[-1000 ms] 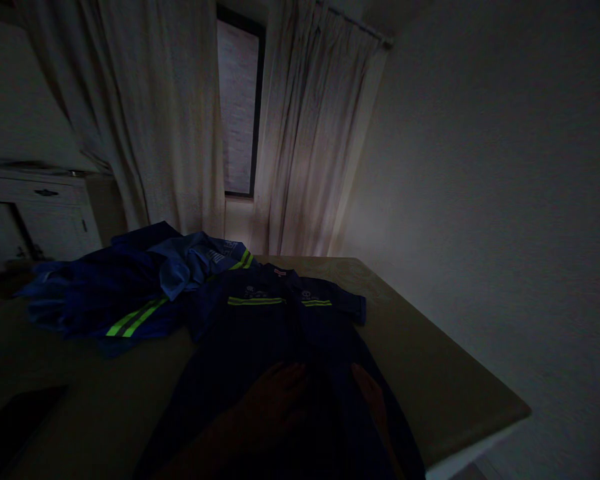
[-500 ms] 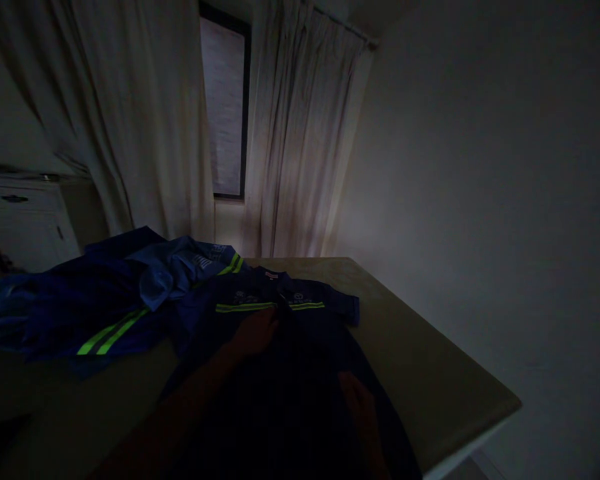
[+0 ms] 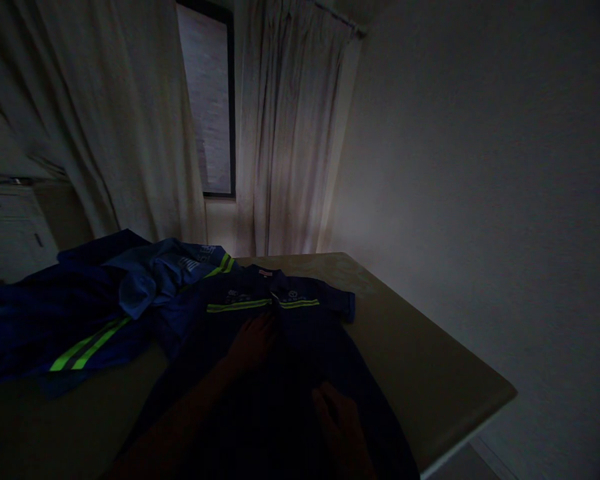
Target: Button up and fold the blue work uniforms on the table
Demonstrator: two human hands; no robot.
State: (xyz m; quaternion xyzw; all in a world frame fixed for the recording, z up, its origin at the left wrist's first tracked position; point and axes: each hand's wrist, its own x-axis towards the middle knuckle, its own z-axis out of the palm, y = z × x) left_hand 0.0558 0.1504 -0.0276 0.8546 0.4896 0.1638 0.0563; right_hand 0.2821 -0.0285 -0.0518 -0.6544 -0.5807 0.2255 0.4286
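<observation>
A dark navy shirt (image 3: 310, 333) with a lime-green chest stripe lies spread flat on the table (image 3: 430, 360), collar away from me. My left hand (image 3: 253, 343) rests on its middle just below the stripe, fingers stretched flat, open. My right hand (image 3: 337, 423) lies lower on the shirt near the hem, palm down with fingers extended as far as the dim light shows. Neither hand holds anything.
A heap of blue work clothes (image 3: 90, 307) with lime-green stripes lies at the table's back left. Pale curtains (image 3: 130, 133) and a dark window (image 3: 207, 107) stand behind. A bare wall (image 3: 480, 167) is on the right, a white cabinet (image 3: 10, 227) at far left. The room is very dim.
My left hand slid up the shirt from near the hem to just under the green stripe. My right hand shifted slightly left and lower. The view panned right.
</observation>
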